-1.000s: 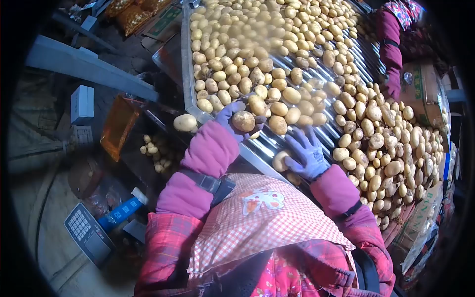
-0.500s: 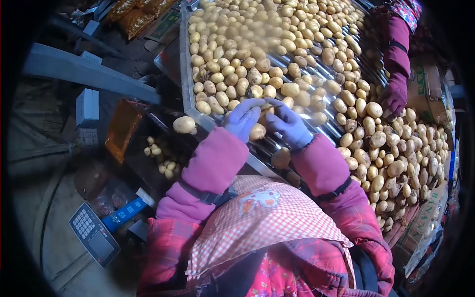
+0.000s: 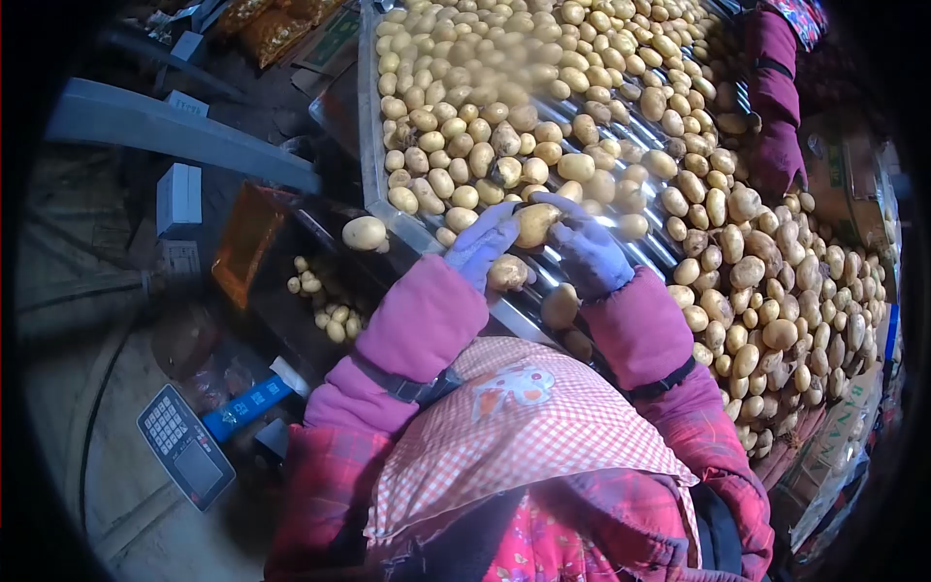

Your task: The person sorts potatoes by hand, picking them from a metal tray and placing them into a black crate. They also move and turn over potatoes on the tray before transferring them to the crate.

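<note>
My left hand (image 3: 485,244), in a pale purple glove, curls around the side of a potato (image 3: 507,273) low by its palm. Its fingertips also reach a second, browner potato (image 3: 536,225) between my hands. My right hand (image 3: 592,250), gloved alike, grips that browner potato from the right with bent fingers. Both hands are over the near end of a metal roller table (image 3: 514,320) spread with many potatoes. Just below my right hand lies another potato (image 3: 560,307).
A co-worker's gloved hand (image 3: 779,163) is at the right over a potato heap (image 3: 766,291). A single potato (image 3: 365,234) sits left of the table's metal edge. Lower left are an orange-lined crate (image 3: 250,247), small potatoes (image 3: 337,320) and a scale display (image 3: 184,446).
The browner potato, mostly hidden by my fingers before, now shows between my hands. My hands have spread slightly apart. The co-worker's hand has moved up, off the potatoes it was touching.
</note>
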A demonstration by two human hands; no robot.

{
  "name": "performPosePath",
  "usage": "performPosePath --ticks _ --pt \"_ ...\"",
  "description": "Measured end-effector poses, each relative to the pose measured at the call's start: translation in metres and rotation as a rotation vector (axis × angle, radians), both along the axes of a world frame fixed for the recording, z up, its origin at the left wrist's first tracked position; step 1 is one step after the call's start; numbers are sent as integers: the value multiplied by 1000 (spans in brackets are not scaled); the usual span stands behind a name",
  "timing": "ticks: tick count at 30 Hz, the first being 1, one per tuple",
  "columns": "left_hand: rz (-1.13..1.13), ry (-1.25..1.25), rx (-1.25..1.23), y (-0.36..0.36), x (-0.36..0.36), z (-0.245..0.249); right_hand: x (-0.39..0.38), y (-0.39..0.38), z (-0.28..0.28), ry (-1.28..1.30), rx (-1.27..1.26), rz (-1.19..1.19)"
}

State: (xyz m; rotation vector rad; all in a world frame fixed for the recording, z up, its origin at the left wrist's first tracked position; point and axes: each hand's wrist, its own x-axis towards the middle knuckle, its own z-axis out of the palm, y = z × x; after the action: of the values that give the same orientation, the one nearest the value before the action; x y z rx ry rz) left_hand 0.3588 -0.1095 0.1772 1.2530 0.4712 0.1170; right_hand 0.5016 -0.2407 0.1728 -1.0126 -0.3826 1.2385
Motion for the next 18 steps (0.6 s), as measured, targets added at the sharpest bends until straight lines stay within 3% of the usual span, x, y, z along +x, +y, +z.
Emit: performPosePath --ticks 1,5,7,8,10,15,18 --pt "112 -12 -335 -2 4 1 -1 0 -3 0 -1 3" --pt "17 -45 -162 1 -3 -5 -6 -1 -12 -200 -32 45" --pt "-114 142 -475 8 -6 -5 -8 -4 -11 -293 -59 65" --pt "-114 140 -474 7 -9 -2 -6 -9 -11 -320 12 113" --pt "-139 189 -798 1 -17 6 -5 -20 -11 -370 149 210" --pt "-141 219 -573 -13 -15 -1 -28 -21 -8 -134 24 113" --pt "-188 375 -441 -12 -11 18 -35 -15 -25 236 55 -90"
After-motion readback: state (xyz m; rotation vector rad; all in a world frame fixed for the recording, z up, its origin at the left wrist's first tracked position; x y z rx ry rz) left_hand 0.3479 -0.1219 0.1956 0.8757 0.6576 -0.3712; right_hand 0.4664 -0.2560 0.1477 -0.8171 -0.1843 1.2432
